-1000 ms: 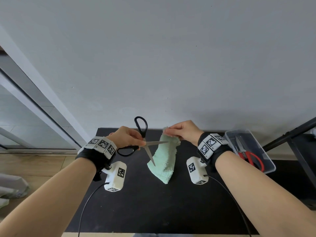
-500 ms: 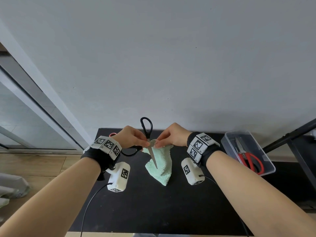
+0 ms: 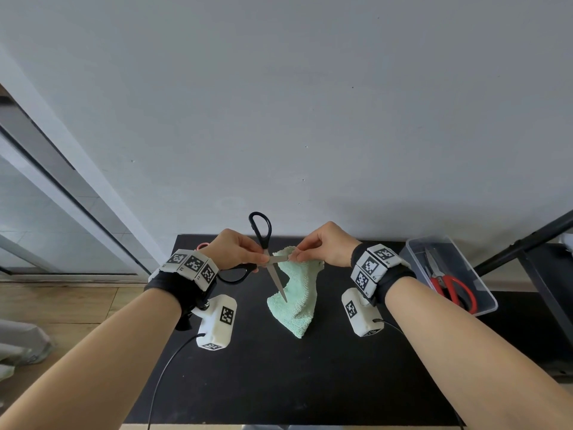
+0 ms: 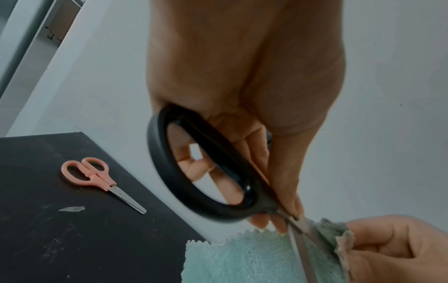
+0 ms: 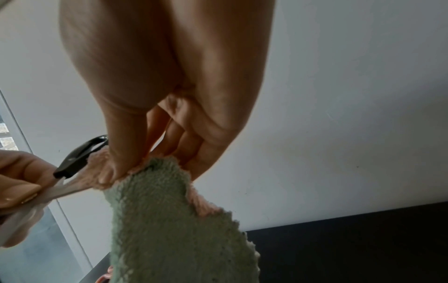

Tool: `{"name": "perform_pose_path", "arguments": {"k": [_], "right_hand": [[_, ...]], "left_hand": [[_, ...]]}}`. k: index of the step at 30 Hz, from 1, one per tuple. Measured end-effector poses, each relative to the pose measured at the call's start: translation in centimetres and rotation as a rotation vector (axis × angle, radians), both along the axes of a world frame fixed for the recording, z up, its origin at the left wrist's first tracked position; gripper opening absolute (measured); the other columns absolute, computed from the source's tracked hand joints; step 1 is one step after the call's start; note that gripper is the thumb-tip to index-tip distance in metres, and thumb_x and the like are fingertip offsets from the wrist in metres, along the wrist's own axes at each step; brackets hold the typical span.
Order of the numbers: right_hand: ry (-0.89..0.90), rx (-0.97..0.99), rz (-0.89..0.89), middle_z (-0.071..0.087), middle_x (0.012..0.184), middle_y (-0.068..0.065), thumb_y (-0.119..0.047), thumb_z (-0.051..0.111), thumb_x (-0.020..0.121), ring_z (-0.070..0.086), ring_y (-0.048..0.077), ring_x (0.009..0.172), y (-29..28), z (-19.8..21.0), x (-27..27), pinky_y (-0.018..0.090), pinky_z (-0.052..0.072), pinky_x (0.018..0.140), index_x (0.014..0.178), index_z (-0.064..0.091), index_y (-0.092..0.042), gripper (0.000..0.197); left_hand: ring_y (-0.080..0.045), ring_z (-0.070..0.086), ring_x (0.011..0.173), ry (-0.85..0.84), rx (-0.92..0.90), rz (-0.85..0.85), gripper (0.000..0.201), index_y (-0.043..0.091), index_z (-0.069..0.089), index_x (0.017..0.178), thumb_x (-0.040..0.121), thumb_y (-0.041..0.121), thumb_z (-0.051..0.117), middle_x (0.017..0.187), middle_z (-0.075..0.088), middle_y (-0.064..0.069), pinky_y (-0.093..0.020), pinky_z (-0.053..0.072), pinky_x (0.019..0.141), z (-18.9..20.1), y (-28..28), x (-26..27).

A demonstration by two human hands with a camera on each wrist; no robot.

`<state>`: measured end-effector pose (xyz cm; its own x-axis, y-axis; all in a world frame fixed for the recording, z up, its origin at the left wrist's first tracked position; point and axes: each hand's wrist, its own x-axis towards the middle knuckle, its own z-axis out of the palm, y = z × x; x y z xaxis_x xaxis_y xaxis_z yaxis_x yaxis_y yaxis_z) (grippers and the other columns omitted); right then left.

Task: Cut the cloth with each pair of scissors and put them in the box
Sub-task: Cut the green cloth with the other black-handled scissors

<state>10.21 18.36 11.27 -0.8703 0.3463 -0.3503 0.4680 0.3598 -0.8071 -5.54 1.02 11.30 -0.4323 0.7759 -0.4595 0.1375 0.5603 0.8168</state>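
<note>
My left hand (image 3: 259,259) grips the black scissors (image 3: 259,226) near the pivot, above the black table (image 3: 279,383). Their blades stand wide apart, one pointing down over the cloth, the other lying level at the cloth's top edge. My right hand (image 3: 294,255) pinches the top edge of the mint-green cloth (image 3: 297,299), which hangs down to the table. The left wrist view shows the black scissors (image 4: 201,172) with a blade against the cloth (image 4: 242,258). The right wrist view shows fingertips (image 5: 114,172) pinching the cloth (image 5: 169,220) beside the blade (image 5: 70,189).
A clear plastic box (image 3: 483,305) at the table's right edge holds red scissors (image 3: 452,287). Pink scissors (image 4: 97,180) lie on the table at the far left, partly hidden behind my left wrist in the head view. A black stand (image 3: 527,240) leans at the right.
My hands have drawn closer together and the cloth's top edge has come against the scissors. The blades are still spread wide. My right hand keeps its pinch on the cloth.
</note>
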Motion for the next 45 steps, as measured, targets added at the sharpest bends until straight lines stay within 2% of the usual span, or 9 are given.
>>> {"name": "perform_pose_path", "arguments": {"k": [5,10,17,24,26,30,35,42,45], "right_hand": [[0.030,-0.026,-0.057,0.074,0.095,0.009,-0.018,0.080,0.074,0.063,0.010,0.086,-0.1,-0.2,0.3,0.029,0.052,0.085,0.095,0.075,-0.009,0.023],[0.111,-0.048,-0.177,0.073,0.092,0.009,-0.011,0.079,0.074,0.064,0.004,0.078,-0.3,-0.7,-0.1,0.010,0.049,0.075,0.100,0.072,0.000,0.029],[0.162,-0.144,-0.303,0.071,0.088,0.001,-0.008,0.078,0.074,0.064,-0.007,0.065,-0.5,-0.8,-0.7,0.006,0.050,0.070,0.097,0.071,0.002,0.026],[0.101,-0.089,-0.399,0.071,0.103,0.012,-0.013,0.080,0.072,0.067,0.016,0.096,2.6,-1.6,1.7,0.028,0.049,0.097,0.107,0.066,0.004,0.041],[0.075,-0.081,-0.380,0.072,0.101,0.010,-0.011,0.079,0.074,0.068,0.009,0.089,2.4,-1.7,1.9,0.024,0.051,0.093,0.105,0.067,0.002,0.035],[0.060,-0.071,-0.307,0.066,0.080,-0.010,-0.010,0.073,0.081,0.061,-0.014,0.062,0.8,-1.9,1.3,0.001,0.044,0.058,0.100,0.068,-0.002,0.021],[0.022,-0.079,-0.284,0.068,0.081,-0.007,-0.023,0.074,0.081,0.063,0.003,0.077,-0.5,-2.6,1.1,0.008,0.044,0.060,0.087,0.071,-0.015,0.010],[0.011,-0.061,-0.272,0.070,0.084,-0.006,-0.024,0.074,0.081,0.065,0.008,0.085,-2.1,-4.0,1.3,0.016,0.049,0.077,0.090,0.074,-0.012,0.015],[0.014,-0.068,-0.290,0.070,0.079,-0.006,-0.025,0.076,0.079,0.063,0.003,0.076,-2.7,-4.3,1.2,0.011,0.046,0.070,0.084,0.074,-0.014,0.013]], "left_hand": [[-0.011,0.068,0.067,-0.025,0.011,0.024,0.004,0.013,0.077,0.072,0.074,0.015,0.079,0.083,0.074,-0.014,-0.021,0.051,0.077,-0.2,-0.3,-0.1],[-0.009,0.067,0.061,-0.060,0.040,0.093,0.003,0.010,0.074,0.074,0.076,0.012,0.077,0.074,0.075,-0.006,-0.016,0.051,0.070,0.1,-0.2,-0.1],[-0.010,0.067,0.059,-0.057,0.062,0.171,0.004,0.012,0.075,0.073,0.076,0.010,0.078,0.066,0.073,-0.002,-0.017,0.051,0.069,0.0,-0.3,-0.2],[-0.012,0.065,0.056,-0.071,0.062,0.285,0.003,0.007,0.075,0.074,0.075,0.009,0.077,0.062,0.071,-0.003,-0.015,0.052,0.062,-0.8,-3.3,-2.2],[-0.011,0.066,0.055,-0.103,0.074,0.308,0.006,0.002,0.074,0.079,0.076,0.007,0.076,0.063,0.071,-0.002,-0.013,0.052,0.058,-1.0,-3.8,-2.4],[-0.011,0.067,0.057,-0.142,0.086,0.312,0.010,-0.002,0.072,0.086,0.078,0.004,0.073,0.069,0.073,-0.004,-0.013,0.052,0.058,-1.2,-3.7,-2.0],[-0.015,0.068,0.062,-0.204,0.137,0.382,0.009,0.000,0.071,0.084,0.078,0.005,0.074,0.080,0.072,-0.013,-0.016,0.055,0.062,-0.9,-3.0,-2.0],[-0.015,0.068,0.065,-0.310,0.247,0.522,0.014,0.004,0.070,0.088,0.077,0.010,0.075,0.076,0.073,-0.008,-0.017,0.052,0.066,-0.5,-1.6,-1.5],[-0.016,0.069,0.064,-0.317,0.264,0.561,0.010,0.007,0.070,0.084,0.077,0.010,0.076,0.070,0.072,-0.005,-0.020,0.052,0.069,-0.7,-1.2,-1.4]]}}
